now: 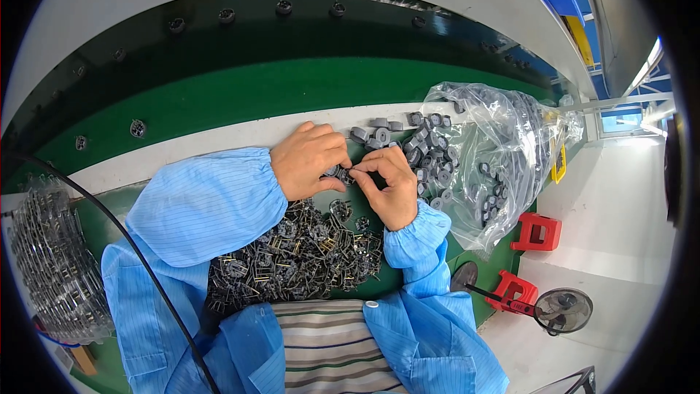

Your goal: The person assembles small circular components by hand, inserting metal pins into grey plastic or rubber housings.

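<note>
My left hand (310, 161) and my right hand (390, 186) meet over the work surface, thumbs and fingertips closed around a small dark round part (341, 173). The fingers cover most of it, so its details are hidden. Just below my hands lies a heaped pile of black parts with thin metal pins (292, 259). One loose pinned part (340, 209) rests at its upper edge, near my right thumb. Beyond my right hand, several grey round caps (430, 149) lie in a loose heap, some close to my fingers.
A clear plastic bag (503, 138) holding more grey caps lies right of the heap. Along the far side runs a green belt (292, 76) carrying spaced round parts (138, 128). Stacked clear packaging (58, 263) and a black cable (138, 248) are at left; red stools (538, 232) and a fan (563, 311) at right.
</note>
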Demonstrator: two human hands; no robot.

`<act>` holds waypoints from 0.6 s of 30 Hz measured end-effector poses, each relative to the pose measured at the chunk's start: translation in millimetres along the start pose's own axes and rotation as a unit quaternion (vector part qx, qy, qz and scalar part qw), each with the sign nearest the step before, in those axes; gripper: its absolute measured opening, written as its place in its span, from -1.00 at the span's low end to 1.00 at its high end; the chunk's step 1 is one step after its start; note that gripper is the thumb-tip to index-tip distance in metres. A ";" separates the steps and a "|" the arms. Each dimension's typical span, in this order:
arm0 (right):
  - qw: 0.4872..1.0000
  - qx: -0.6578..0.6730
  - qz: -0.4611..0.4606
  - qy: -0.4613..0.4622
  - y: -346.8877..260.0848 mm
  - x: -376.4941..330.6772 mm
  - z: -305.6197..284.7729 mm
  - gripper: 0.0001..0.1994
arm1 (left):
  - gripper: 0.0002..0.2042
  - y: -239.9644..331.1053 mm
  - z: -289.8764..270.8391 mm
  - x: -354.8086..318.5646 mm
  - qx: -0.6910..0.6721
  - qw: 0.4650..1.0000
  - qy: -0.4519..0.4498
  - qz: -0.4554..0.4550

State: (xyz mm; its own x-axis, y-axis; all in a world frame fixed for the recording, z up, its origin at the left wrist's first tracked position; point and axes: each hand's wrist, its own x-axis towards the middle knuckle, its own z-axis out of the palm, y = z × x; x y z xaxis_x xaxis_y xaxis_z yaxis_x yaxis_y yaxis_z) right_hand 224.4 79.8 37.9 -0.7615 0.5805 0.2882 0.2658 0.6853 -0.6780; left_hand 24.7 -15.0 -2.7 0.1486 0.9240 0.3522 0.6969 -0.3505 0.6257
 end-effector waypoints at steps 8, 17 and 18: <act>0.980 -0.149 -0.133 0.022 -3.9 2.5 5.0 -0.81 | -0.60 1.6 -0.2 -1.8 0.010 1.000 -0.006 -0.012; 0.992 -0.089 -0.092 0.015 6.6 -1.6 7.6 -0.81 | -0.64 0.7 2.7 -0.7 -0.010 1.000 -0.001 -0.018; 0.992 -0.089 -0.093 0.016 7.0 -2.0 7.8 -0.81 | -0.65 0.2 3.3 -0.9 -0.011 1.000 0.000 -0.018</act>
State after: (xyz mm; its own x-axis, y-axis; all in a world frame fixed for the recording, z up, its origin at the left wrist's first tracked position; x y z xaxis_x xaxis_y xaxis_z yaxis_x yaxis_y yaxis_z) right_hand 223.2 80.0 27.3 -0.7889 0.4490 0.4196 0.2254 0.8466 -0.4822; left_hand 27.0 -15.4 -5.2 0.1232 0.9364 0.3286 0.6869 -0.3195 0.6528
